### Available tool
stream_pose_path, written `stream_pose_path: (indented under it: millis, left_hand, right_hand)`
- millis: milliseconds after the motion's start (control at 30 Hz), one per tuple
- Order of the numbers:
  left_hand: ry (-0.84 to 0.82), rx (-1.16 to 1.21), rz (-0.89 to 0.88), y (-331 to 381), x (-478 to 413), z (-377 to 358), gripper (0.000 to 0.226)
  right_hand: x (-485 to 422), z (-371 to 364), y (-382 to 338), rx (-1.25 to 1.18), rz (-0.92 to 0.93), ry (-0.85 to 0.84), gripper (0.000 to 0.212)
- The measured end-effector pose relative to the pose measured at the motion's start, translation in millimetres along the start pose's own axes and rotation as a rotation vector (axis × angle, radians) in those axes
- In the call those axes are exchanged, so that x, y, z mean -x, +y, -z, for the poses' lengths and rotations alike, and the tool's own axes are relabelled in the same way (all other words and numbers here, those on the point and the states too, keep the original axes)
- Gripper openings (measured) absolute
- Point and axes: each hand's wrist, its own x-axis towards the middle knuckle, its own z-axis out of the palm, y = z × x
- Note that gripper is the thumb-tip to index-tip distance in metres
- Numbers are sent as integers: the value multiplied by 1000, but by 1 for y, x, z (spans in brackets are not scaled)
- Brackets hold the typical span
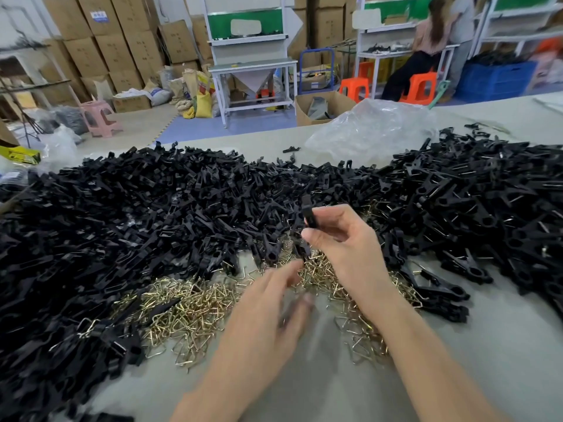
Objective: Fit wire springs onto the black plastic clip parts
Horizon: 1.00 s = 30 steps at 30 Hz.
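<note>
Black clip part point(309, 216) pinched upright between thumb and fingers of your right hand point(344, 239), above the brass-coloured wire springs point(189, 309).
Your left hand point(268, 312), blurred, hovers low over the springs with its fingers loosely spread. The heap of black plastic clip parts point(152, 208) crowds the grey table point(502, 345) from your left and behind, spilling onto the springs. A second black heap point(472, 202) banks up at your right. A crumpled clear plastic bag point(368, 126) lies beyond, with an open cardboard box point(338, 102) on the floor past the table edge.
</note>
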Motion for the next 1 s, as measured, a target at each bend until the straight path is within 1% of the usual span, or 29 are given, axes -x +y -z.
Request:
stream_pose_path:
  millis: [67,100,167,200,267,367,467,567,633,733,867,1000]
  left_hand:
    - [-141,-121,-68,8,2,-14,60]
    - [-183,-171,-94,11,1,-21,69]
    - [-218,-283,-183,18,-1,-37,84]
    - [-235,-325,-219,22,-3,-43,87]
    - [-257,-380,-240,27,-13,-54,87]
    - [-258,-507,-223,34,-38,-63,81]
    - [-271,-589,-195,34,-63,-60,82]
    - [-210,-616,-145,18,-76,-47,63]
    - [-166,-624,-99,6,-77,-34,58]
    - [-72,-626,-81,-8,-69,-17,48]
    - [71,-554,-60,-18,-51,-3,41]
    - [220,-424,63,-30,-36,5,38]
  right_hand:
    - [-4,6,1,-42,14,117,28]
    - [-5,9,1,-46,22,174,28]
    - [-8,14,2,-26,38,255,27]
    - [-9,17,2,-9,47,280,27]
    - [-11,25,2,30,62,335,27]
    - [-13,32,2,52,96,410,28]
    - [-13,32,5,49,107,424,28]
    - [-12,30,7,80,110,397,28]
    - [-13,30,8,79,103,388,28]
    - [-12,27,11,81,78,360,28]
    - [-10,23,13,68,59,319,27]
    - [-9,19,15,88,42,279,28]
